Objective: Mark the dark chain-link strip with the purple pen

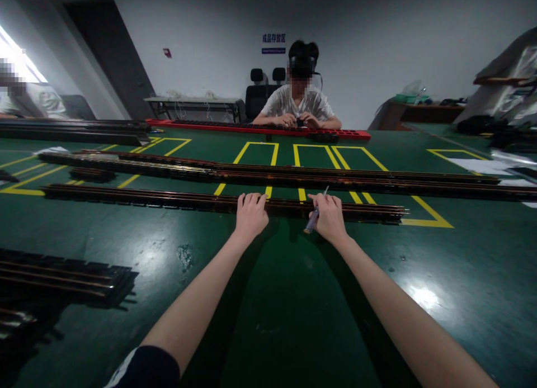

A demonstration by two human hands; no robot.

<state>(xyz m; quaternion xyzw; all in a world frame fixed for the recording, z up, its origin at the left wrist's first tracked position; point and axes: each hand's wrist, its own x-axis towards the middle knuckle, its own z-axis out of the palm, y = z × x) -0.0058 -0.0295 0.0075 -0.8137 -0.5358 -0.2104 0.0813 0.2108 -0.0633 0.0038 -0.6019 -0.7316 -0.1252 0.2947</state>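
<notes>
A long, narrow black rail (188, 202) with copper-coloured strips along its length lies crosswise on the green table. My left hand (250, 217) grips it near its middle, fingers over the top and thumb towards the right. A little farther right, my right hand (329, 216) rests at the same rail with its fingers bent over it. That hand also holds a screwdriver (312, 219) with a translucent purplish handle, its thin shaft pointing up and away. The fingertips of both hands are partly hidden.
Behind the rail lie more long black rails (356, 178). Others are stacked at the near left (71, 276). Yellow tape lines (277, 153) mark the green table (268, 321). Across it, a person (296, 105) wearing a headset handles something small above a red rail (235, 128).
</notes>
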